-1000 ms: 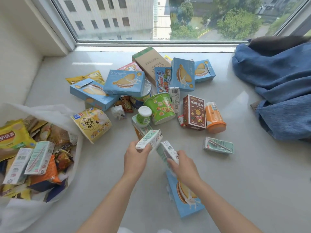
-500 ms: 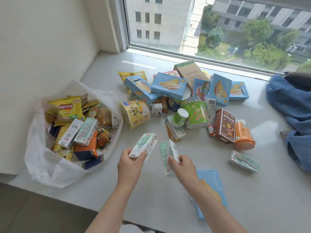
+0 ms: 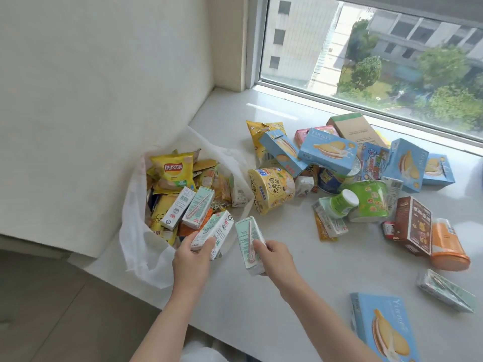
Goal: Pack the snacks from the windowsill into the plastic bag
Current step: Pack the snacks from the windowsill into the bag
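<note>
My left hand point(image 3: 192, 257) grips a small green-and-white drink carton point(image 3: 215, 231) right over the mouth of the white plastic bag point(image 3: 136, 246). Beside it, my right hand point(image 3: 277, 259) holds a second such carton point(image 3: 248, 239) upright, just right of the bag's rim. The bag lies open at the left end of the windowsill point(image 3: 261, 304) and holds chip packets and two more cartons. A pile of snacks spreads to the right: blue biscuit boxes point(image 3: 326, 150), a yellow noodle cup point(image 3: 271, 189), a green cup point(image 3: 366, 199).
A brown box point(image 3: 413, 226) and an orange cup point(image 3: 447, 246) lie at the right. One carton point(image 3: 444, 288) and a blue biscuit box point(image 3: 384, 327) lie near the sill's front edge. A wall stands left of the bag; the window runs along the back.
Both hands have carried their cartons leftward from the middle of the sill to the bag's opening. The view has swung left with them.
</note>
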